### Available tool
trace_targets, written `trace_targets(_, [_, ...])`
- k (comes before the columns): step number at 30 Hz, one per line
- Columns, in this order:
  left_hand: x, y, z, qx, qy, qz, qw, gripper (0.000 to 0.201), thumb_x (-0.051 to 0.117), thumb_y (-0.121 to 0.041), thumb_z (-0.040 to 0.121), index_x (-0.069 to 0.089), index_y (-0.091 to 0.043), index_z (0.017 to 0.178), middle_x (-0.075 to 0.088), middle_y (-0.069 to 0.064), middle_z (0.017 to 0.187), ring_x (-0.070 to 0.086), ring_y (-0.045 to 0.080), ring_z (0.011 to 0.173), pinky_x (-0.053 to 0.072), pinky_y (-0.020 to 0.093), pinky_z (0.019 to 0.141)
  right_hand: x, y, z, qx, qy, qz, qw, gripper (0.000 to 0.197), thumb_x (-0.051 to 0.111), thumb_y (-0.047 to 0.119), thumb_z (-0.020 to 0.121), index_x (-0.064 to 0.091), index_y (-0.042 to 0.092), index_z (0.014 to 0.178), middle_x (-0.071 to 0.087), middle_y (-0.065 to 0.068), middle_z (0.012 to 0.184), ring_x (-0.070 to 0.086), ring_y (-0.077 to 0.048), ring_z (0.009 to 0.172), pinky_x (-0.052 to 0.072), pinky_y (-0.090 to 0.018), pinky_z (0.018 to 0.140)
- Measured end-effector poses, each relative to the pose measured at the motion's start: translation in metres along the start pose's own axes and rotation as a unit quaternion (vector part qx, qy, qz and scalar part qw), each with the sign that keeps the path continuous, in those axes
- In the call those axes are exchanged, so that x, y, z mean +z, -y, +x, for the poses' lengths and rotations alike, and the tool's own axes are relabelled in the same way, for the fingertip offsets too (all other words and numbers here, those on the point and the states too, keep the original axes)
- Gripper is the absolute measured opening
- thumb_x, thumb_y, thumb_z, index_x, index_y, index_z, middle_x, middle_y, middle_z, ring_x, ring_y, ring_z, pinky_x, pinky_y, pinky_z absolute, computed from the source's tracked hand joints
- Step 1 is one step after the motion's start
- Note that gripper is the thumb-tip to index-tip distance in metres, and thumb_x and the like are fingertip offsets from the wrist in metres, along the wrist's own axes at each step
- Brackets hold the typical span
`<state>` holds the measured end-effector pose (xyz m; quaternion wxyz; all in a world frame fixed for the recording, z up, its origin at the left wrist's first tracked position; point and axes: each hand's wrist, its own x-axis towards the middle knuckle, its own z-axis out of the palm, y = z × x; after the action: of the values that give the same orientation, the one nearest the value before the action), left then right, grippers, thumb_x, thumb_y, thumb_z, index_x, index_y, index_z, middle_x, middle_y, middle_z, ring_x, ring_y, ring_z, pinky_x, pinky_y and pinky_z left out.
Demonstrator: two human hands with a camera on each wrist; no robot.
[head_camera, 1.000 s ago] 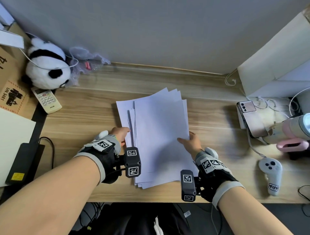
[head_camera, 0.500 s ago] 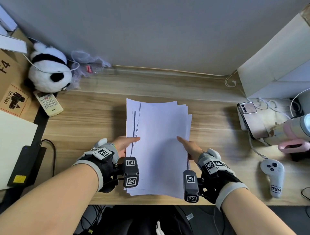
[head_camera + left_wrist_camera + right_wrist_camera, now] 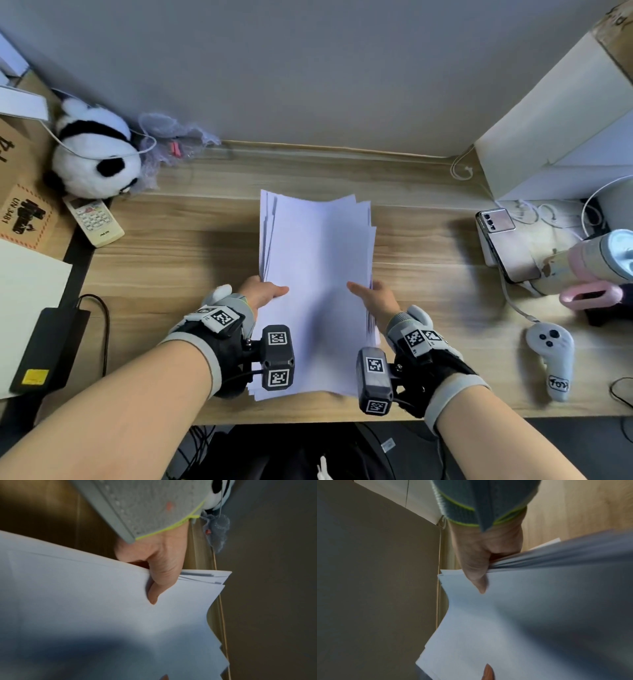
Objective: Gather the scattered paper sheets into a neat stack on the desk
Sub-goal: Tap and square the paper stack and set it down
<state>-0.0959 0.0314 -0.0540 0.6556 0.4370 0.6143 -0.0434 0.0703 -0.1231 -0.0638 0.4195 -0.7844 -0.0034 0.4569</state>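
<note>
The paper sheets [image 3: 317, 274] form one bundle held above the centre of the wooden worktop [image 3: 191, 267], long axis running from the person toward the wall. The far edges are uneven, with several corners offset from one another, and the top sheet bows upward at the far end.

The left hand [image 3: 262, 296] grips the left long edge of the bundle; the thumb lies on the top sheet and the fingers are curled underneath, clamped on the paper. The left wrist view confirms the thumb [image 3: 159, 582] pressing the top sheet near the edge.

The right hand [image 3: 375, 299] grips the right long edge in the same manner, thumb on top, fingers beneath, clamped on the paper. In the right wrist view the sheet edges fan apart slightly beside the thumb [image 3: 476, 573].

A plush panda [image 3: 96, 157] and a remote control [image 3: 94, 221] lie at the far left. A phone [image 3: 507, 243] and a white controller [image 3: 551, 359] lie at the right
</note>
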Motion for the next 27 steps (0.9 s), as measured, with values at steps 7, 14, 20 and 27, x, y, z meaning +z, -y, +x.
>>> trace_targets(7, [-0.015, -0.088, -0.044, 0.166, 0.071, -0.087, 0.980, 0.031, 0.077, -0.007, 0.072, 0.067, 0.000, 0.101, 0.070, 0.018, 0.112, 0.069, 0.019, 0.092, 0.046, 0.039, 0.104, -0.031, 0.085, -0.026, -0.207, 0.008, 0.136, 0.969, 0.010, 0.061, 0.006, 0.087, 0.068, 0.012, 0.088, 0.075, 0.009, 0.070, 0.069, -0.004, 0.067, 0.056, -0.022, 0.072])
trace_targets(14, [-0.013, -0.105, -0.062, 0.286, 0.058, -0.096, 0.952, 0.047, 0.085, -0.022, 0.040, 0.072, -0.017, 0.085, 0.072, 0.006, 0.098, 0.066, 0.023, 0.101, 0.050, 0.038, 0.097, -0.045, 0.104, -0.039, -0.292, 0.022, 0.127, 0.948, 0.012, 0.065, 0.009, 0.084, 0.066, 0.017, 0.092, 0.069, 0.007, 0.090, 0.065, 0.007, 0.074, 0.052, -0.011, 0.069])
trace_targets(20, [-0.007, -0.098, -0.054, 0.290, -0.007, -0.049, 0.956, 0.027, 0.083, -0.007, 0.061, 0.067, -0.024, 0.074, 0.069, 0.000, 0.084, 0.062, 0.020, 0.091, 0.049, 0.039, 0.093, -0.040, 0.093, -0.026, -0.259, 0.027, 0.115, 0.959, 0.025, 0.073, 0.007, 0.077, 0.066, 0.014, 0.100, 0.070, 0.000, 0.092, 0.067, -0.005, 0.080, 0.053, -0.017, 0.065])
trace_targets(27, [0.003, -0.106, -0.055, 0.294, -0.026, -0.053, 0.954, 0.021, 0.082, -0.018, 0.065, 0.065, -0.025, 0.075, 0.069, 0.008, 0.095, 0.063, 0.023, 0.096, 0.049, 0.040, 0.095, -0.021, 0.101, -0.027, -0.247, 0.024, 0.157, 0.956, 0.022, 0.076, 0.017, 0.067, 0.067, 0.019, 0.087, 0.069, 0.000, 0.092, 0.062, -0.012, 0.083, 0.052, -0.029, 0.077])
